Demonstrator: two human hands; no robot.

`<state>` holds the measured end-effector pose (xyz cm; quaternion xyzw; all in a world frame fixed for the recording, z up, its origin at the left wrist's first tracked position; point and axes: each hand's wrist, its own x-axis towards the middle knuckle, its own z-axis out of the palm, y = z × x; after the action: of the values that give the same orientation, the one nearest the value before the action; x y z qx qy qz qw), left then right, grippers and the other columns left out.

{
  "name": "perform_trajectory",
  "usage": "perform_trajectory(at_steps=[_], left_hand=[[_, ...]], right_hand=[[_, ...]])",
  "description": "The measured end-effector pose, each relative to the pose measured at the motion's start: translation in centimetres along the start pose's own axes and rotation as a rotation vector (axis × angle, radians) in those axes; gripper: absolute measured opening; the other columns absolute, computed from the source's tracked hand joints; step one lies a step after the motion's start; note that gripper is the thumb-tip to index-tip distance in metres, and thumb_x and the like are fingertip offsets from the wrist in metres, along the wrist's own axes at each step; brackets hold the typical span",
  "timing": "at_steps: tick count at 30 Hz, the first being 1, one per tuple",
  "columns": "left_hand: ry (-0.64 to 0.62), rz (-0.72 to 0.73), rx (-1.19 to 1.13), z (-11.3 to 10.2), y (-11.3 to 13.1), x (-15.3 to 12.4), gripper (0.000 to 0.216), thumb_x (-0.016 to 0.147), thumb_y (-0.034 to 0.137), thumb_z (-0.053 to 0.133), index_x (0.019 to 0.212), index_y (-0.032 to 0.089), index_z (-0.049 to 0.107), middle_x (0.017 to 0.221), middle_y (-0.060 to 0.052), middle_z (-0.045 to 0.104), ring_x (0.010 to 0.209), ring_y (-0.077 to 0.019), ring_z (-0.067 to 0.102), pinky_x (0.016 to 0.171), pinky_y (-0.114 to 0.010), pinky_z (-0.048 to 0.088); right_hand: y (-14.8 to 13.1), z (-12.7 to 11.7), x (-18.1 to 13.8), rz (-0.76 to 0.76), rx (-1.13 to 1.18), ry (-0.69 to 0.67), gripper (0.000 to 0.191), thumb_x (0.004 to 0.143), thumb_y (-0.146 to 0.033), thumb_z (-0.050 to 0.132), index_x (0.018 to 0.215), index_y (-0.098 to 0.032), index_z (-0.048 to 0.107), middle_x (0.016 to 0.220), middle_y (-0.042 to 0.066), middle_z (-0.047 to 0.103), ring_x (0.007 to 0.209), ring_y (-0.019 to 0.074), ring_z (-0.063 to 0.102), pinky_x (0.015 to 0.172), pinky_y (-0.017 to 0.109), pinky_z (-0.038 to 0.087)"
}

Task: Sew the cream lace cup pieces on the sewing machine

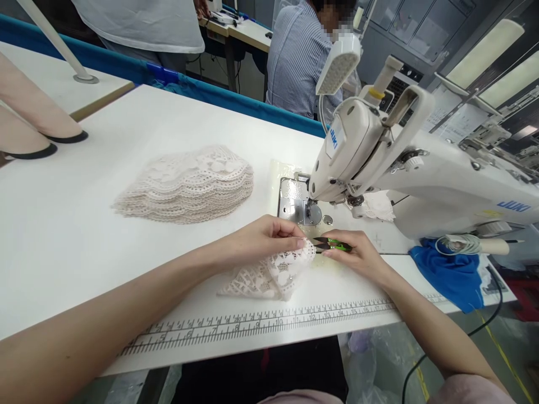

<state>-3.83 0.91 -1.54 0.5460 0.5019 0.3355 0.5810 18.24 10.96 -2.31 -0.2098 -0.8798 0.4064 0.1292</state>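
Note:
My left hand (273, 238) pinches the upper edge of a white lace piece (278, 272), whose lower part rests on the table. In my right hand (357, 252) is a pair of green-handled thread snips (334, 244), gripped between thumb and fingers. The dark blades point left, toward the lace edge, and look parted. Both hands are just in front of the needle plate (295, 205) of a white sewing machine (370, 146). Left of the machine lies a stack of lace pieces (189, 185).
A ruler tape (269, 325) runs along the table's front edge. Blue cloth (448, 272) and a cord-wrapped spool (458, 245) are at the right. Two beige tapered forms (37, 112) stand at the far left. Behind the table sits a person in a striped shirt (295, 62).

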Motion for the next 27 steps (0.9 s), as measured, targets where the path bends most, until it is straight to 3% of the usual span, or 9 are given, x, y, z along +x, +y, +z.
perform_trajectory(at_steps=[27], left_hand=[[0.016, -0.003, 0.043, 0.05, -0.29, 0.12, 0.027, 0.082, 0.046, 0.06, 0.082, 0.019, 0.066, 0.072, 0.001, 0.055, 0.065, -0.0114, 0.045, 0.062, -0.026, 0.035]], right_hand=[[-0.52, 0.05, -0.09, 0.043, -0.043, -0.022, 0.027, 0.088, -0.044, 0.058, 0.093, -0.021, 0.07, 0.087, 0.001, 0.071, 0.073, 0.0155, 0.061, 0.061, 0.024, 0.043]])
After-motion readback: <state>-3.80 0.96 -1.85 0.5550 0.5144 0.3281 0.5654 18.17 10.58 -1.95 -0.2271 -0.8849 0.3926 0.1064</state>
